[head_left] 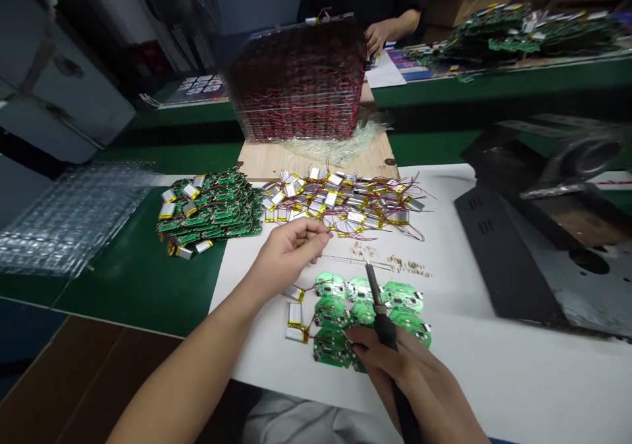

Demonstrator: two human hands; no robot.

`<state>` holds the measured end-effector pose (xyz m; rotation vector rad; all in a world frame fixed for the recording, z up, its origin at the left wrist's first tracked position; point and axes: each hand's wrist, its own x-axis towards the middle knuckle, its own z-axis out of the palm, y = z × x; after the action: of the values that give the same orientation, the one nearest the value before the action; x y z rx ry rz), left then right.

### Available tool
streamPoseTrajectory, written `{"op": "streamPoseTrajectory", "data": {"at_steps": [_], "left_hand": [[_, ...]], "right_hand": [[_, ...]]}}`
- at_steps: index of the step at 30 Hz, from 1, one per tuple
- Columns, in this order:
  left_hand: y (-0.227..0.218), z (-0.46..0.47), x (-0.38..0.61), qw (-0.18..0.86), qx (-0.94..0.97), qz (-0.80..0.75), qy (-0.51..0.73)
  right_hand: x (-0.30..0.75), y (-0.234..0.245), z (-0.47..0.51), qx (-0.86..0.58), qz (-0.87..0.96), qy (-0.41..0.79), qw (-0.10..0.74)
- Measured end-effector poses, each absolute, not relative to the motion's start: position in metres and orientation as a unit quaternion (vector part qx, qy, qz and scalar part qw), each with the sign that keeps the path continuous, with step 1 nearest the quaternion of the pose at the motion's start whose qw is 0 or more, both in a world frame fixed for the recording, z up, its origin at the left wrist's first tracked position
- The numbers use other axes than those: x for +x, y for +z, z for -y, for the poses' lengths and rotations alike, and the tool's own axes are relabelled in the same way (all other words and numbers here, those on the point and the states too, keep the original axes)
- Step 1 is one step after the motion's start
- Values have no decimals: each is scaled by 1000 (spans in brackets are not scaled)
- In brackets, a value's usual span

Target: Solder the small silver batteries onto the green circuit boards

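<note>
My right hand [409, 365] is closed around a soldering iron [378, 299], its tip pointing away from me over the paper. Under it lies a panel of green circuit boards [363, 289] in rows. Small silver batteries [295, 313] with yellow ends sit at the panel's left, their red and dark wires reaching the boards. My left hand [299, 243] is pinched at the near edge of a heap of batteries [340, 200]; what its fingertips hold is too small to make out. Thin wire-like lines [355, 260] stretch across the paper just right of it.
Stacked circuit boards [212, 207] with batteries stand at the left, beside bubble wrap [74, 213]. Beyond the heap, a tall wire-filled stack [301, 82] rests on a wooden board [261, 161]. A dark metal housing [498, 246] is at the right. Another person's hand [378, 35] shows across the table.
</note>
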<state>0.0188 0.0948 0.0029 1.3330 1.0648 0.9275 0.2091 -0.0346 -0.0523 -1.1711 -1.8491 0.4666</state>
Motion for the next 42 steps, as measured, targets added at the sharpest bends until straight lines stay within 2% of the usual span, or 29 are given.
{"op": "streamPoseTrajectory", "data": {"at_steps": [2,8,13,16,19,25,30,34,42], "left_hand": [[2,-95,17,571,558,-447,404],[-2,-96,15,612,533,-425,400],[2,-97,12,606,521,-423,428],[4,-97,10,595,516,-423,449],[5,-96,10,593,523,-423,441],[5,-86,18,632,563,-413,337],[6,-78,24,646,593,-395,272],[6,-76,27,655,601,-379,256],[3,-74,31,649,598,-390,263]], "right_hand": [[213,-50,32,-438,766,202,426],[237,-49,23,-345,861,220,303],[237,-45,21,-337,874,198,289],[228,-42,23,-349,860,198,315],[223,-45,23,-393,814,196,379],[227,-42,11,-493,707,184,473],[215,-22,-7,-507,609,247,558],[206,-16,-16,-487,604,276,567],[209,-18,-14,-488,611,263,565]]}}
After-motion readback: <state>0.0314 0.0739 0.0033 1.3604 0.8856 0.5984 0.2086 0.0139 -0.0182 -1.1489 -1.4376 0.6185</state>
